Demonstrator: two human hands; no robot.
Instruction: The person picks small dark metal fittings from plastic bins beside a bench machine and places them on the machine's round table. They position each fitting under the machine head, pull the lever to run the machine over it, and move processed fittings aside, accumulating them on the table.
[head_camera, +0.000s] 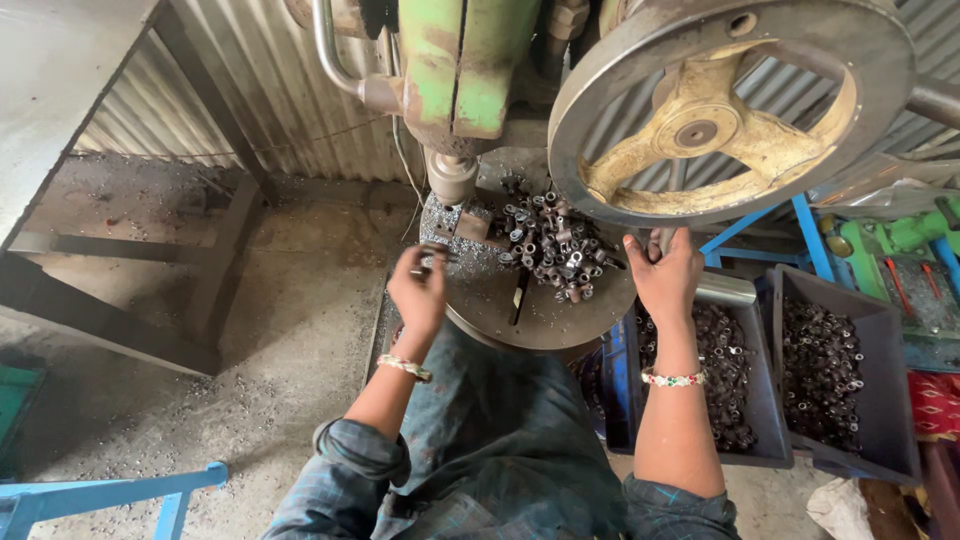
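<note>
Sleeves and lap in dark checked cloth fill the bottom of the view, with both forearms reaching up from there, each with a beaded bangle at the wrist. Left hand (418, 290) has its fingers pinched together around what looks like one small metal ring piece (432, 258), held just short of the press die (462, 222) under the green machine head (462, 70). Right hand (665, 275) is up at the lower rim of the big flywheel (730, 105), fingers curled loosely; honestly can't tell if it's gripping the rim or something behind it, or just resting there. Between the two hands sits the round steel worktop (500, 310) with a loose pile of small metal rings (555, 238) on it, right beside the die. To the right of the person are two dark bins: the nearer bin (745, 455) and the farther bin (895, 400), both holding a good layer of the same sort of pieces. Going by that, I'd guess plenty has been through already, but the worktop heap is still sizeable, so lots left. Can't say which bin is finished stock and which is raw. Grit covers the concrete floor (280, 340) off to the left.
</note>
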